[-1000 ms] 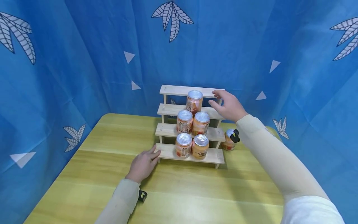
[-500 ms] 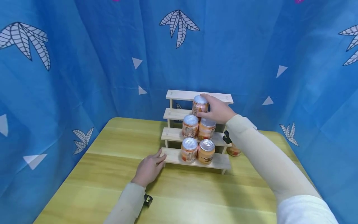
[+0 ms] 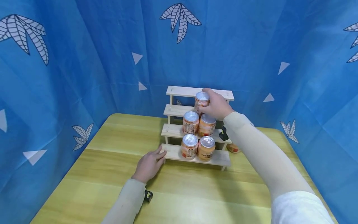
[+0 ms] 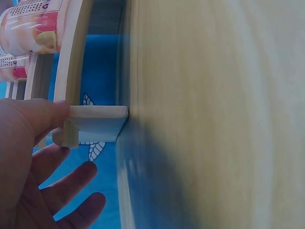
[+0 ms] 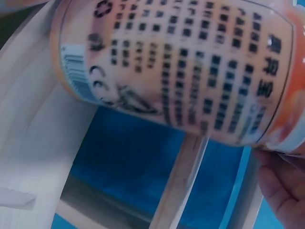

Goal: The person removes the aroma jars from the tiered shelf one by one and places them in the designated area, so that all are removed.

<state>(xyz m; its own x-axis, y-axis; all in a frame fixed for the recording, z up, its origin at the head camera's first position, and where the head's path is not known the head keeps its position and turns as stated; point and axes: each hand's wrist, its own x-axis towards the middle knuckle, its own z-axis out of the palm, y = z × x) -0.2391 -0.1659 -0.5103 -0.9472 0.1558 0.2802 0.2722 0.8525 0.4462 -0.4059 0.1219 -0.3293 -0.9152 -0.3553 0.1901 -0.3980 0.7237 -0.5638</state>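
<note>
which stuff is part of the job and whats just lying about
Apparently the job:
held can in the right grip
wooden stand, touched by the left grip
four cans standing on it
half-hidden can beside the stand, probably

Just background:
yellow table
blue curtain

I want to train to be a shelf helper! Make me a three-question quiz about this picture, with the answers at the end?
1. How many cans stand on the lowest board?
2. True or false: the left hand is holding a can.
3. Who has the highest can? A) left hand B) right hand C) both

Key:
1. Two.
2. False, it pinches the lowest board's end.
3. B, the right hand grips it.
</note>
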